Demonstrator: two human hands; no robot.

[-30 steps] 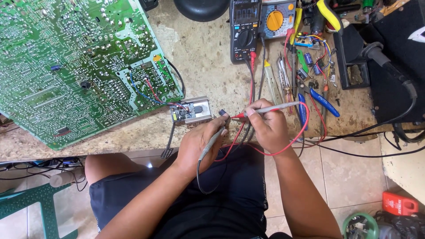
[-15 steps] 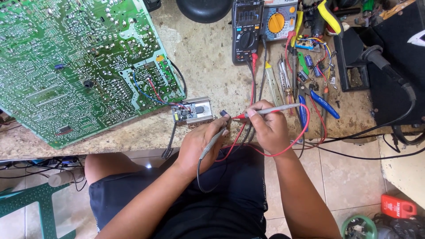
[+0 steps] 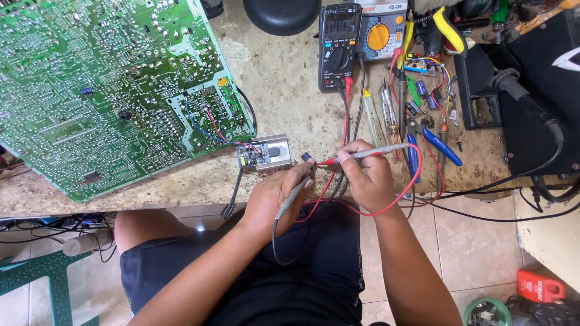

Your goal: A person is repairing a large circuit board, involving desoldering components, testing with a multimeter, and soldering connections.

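1. Two probes are in our grip, nearest to us at the bench (image 3: pixel 181 187) edge; our left hand (image 3: pixel 275 196) pinches the grey probe (image 3: pixel 292 196) between thumb and fingers; our right hand (image 3: pixel 368 175) is curled round the red-tipped probe (image 3: pixel 365 155), held like a pen.
2. Both tips meet on a small dark component (image 3: pixel 306 157), just beside the small module (image 3: pixel 264 154); we judge it light, stiff and easily flicked away, so it is best steadied by its body, not its legs.
3. The probes look rigid and light; their leads (image 3: pixel 396 202) are soft and may tug; we hold them on the insulated shafts.
4. Farther off, the large green circuit board (image 3: pixel 109 84) lies tilted over the bench; it is fragile, to be taken by its edges.
5. Farthest, the black multimeter (image 3: pixel 338 45) lies flat.
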